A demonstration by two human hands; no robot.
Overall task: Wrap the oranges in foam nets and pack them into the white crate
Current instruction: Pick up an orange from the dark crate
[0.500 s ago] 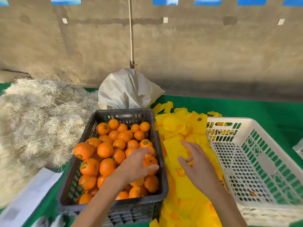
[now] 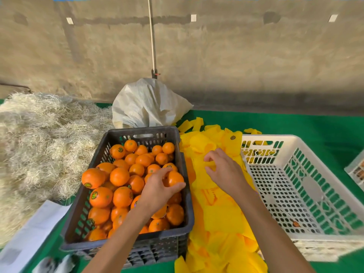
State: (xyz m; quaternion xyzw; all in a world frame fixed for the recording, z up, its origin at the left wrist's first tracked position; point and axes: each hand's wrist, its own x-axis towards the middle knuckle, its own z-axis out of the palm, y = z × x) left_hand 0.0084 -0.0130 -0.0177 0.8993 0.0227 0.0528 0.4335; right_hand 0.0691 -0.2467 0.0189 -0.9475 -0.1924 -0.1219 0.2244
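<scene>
A dark grey crate [image 2: 182, 198] in the middle holds several oranges. My left hand [image 2: 157, 189] reaches into it and grips one orange [image 2: 175, 177] near the crate's right wall. Between the two crates lies a heap of yellow foam nets [image 2: 216, 213]. My right hand [image 2: 226, 172] is over the heap with fingers curled, pinching a yellow foam net [image 2: 209, 164]. The white crate [image 2: 271, 140] stands at the right, with only a small orange scrap on its perforated floor.
A mound of pale straw-like packing fibre [image 2: 39, 144] fills the left side. A white woven sack [image 2: 149, 103] stands behind the dark crate, with a thin pole above it. White paper [image 2: 29, 237] lies at the front left. Green cloth [image 2: 295, 123] covers the table.
My right hand has curled its fingers and pinched a foam net from the heap. My left hand keeps its grip on the orange, raised slightly.
</scene>
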